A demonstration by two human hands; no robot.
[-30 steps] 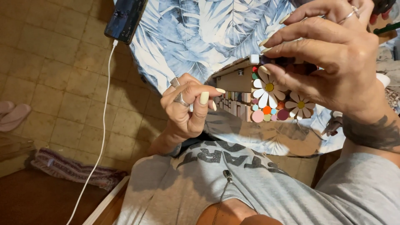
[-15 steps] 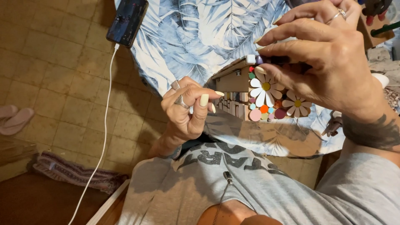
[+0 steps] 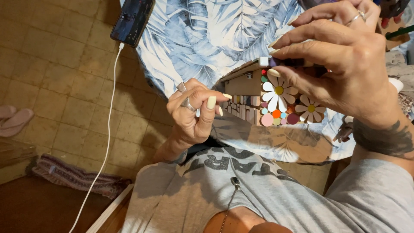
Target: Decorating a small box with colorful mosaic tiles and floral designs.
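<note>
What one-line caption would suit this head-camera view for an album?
Right hand grips a dark marker over a small wooden house decorated with daisies, left hand pinched beside it.

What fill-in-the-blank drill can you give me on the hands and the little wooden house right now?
1. The right hand holds a dark pen against the ____ of the wooden house.
2. The flowers on the house have ____ petals.
3. The left hand wears ____ on its fingers.
4. A white cable plugs into the ____ lying on the leaf-print cloth.

Missing words: roof; white; rings; phone
</note>
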